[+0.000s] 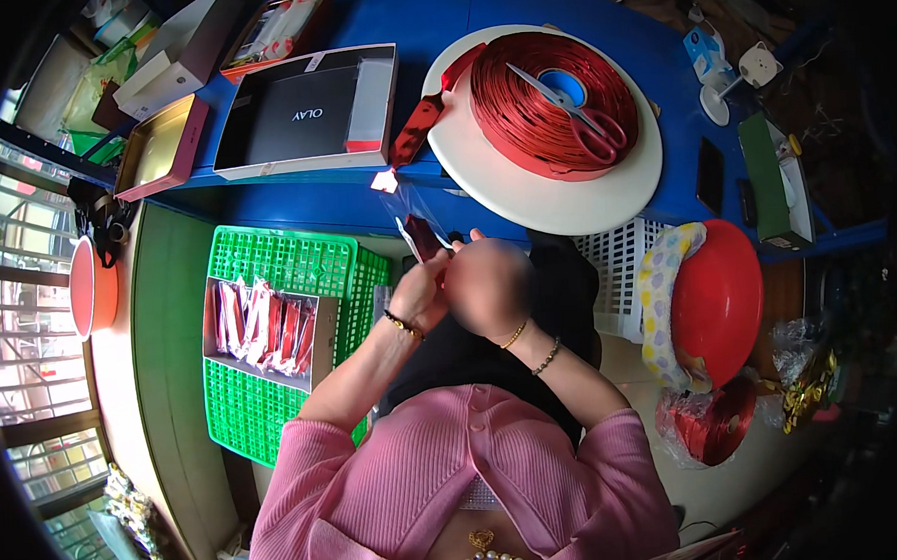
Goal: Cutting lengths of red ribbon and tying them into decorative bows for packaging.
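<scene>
A dark red strip (422,129) runs off a big red roll (506,97) and over the table edge toward my hands. My left hand (419,299) is closed on a dark red folded piece (425,239) with clear film around its upper end. Close beside it, my right hand (489,288) is mostly smeared by a blur; its fingertips show near the piece, and I cannot tell whether they grip it. Scissors (571,109) with dark red handles lie on top of the roll, which rests on a round white board (546,211).
On the blue table (427,11) stand an open black-and-white box (296,111), a gold-lined box (162,147) and a green box (774,181). Lower left, a carton (321,336) of red wrapped pieces sits on green crates (287,247). A red basin (730,298) is at right.
</scene>
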`<state>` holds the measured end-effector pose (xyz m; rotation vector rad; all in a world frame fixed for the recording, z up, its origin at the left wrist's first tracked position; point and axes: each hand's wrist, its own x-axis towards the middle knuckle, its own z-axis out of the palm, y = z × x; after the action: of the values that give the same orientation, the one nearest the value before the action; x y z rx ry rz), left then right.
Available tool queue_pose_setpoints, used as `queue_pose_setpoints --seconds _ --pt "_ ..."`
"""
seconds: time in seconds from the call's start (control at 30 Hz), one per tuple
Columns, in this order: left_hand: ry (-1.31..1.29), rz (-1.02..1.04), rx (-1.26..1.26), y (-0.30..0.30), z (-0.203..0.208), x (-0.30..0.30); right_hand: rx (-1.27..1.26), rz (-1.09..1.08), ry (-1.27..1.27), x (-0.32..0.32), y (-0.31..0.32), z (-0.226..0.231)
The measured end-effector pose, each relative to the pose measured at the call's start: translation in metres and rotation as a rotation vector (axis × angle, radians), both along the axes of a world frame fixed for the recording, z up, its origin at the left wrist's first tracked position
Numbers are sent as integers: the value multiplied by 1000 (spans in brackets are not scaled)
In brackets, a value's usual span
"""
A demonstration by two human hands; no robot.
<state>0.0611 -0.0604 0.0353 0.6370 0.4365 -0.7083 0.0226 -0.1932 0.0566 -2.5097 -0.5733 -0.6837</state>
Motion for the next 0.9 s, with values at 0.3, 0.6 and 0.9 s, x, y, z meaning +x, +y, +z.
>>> queue_pose_setpoints --seconds 0.3,0.6,0.9 --pt "72 109 69 26 -1 26 34 28 -51 -9 3 -8" --pt "44 -5 135 12 -17 2 -23 43 -16 -8 6 -28" --pt "56 -17 136 11 -21 -6 70 45 15 -7 8 -28"
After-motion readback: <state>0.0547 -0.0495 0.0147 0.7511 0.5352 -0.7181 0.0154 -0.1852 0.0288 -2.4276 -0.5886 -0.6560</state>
